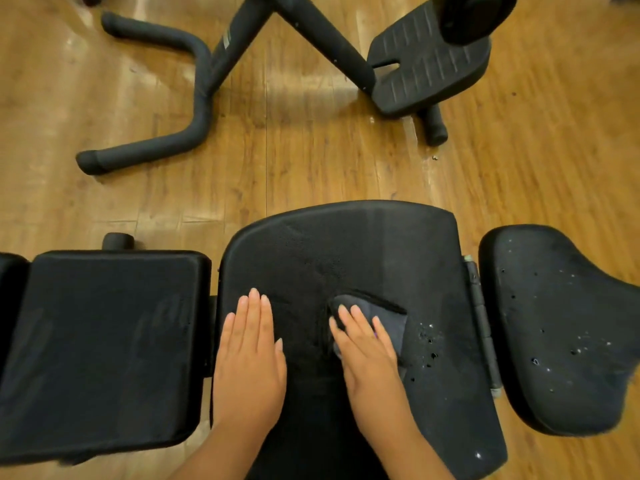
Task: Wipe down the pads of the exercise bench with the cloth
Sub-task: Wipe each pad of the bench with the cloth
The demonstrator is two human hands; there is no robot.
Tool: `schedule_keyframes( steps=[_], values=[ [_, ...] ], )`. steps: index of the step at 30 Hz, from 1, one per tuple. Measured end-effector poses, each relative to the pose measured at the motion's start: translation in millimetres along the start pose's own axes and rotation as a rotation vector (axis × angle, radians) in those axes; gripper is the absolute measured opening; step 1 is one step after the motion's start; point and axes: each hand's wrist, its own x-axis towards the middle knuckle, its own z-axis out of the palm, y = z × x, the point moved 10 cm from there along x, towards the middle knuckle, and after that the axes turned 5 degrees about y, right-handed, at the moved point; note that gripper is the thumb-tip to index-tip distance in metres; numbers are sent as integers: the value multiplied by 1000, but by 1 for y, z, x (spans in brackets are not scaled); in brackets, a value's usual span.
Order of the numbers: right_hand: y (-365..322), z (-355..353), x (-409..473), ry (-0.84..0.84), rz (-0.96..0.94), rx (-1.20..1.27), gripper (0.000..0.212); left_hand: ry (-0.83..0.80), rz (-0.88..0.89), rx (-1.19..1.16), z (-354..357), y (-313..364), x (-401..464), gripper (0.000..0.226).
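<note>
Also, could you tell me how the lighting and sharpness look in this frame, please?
Head view: bright glare streaks on the wooden floor at upper left; wide-angle distortion bows the frame's edges; the dark cloth under the right hand barely stands out from the black middle pad; the near edge of the left pad looks slightly smeared.

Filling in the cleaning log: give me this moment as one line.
step: wipe middle pad | right hand: presses cloth on it | left hand: flat on same pad | right pad: white specks
</note>
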Motion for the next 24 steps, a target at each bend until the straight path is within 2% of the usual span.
schedule_keyframes(
  steps=[6, 11, 15, 19, 22, 24],
  values=[
    [15, -8, 87, 64, -24, -15, 46, 14, 14, -29, 2, -1, 5, 64],
    [29, -17, 164, 151, -10, -30, 41, 64, -1, -68, 2, -2, 7, 54],
    [33, -15, 207, -27, 161, 25, 27, 95, 2, -76, -1, -1, 10, 60],
    [31, -1, 206, -109, 240, -32, 25, 99, 11, -68, 0, -2, 8, 60],
    [20, -1, 194, -6, 195, 94, 31, 97, 5, -62, 1, -2, 8, 54],
    [11, -6, 187, 35, 130, 63, 39, 75, 3, -43, 3, -2, 7, 56]
  ],
)
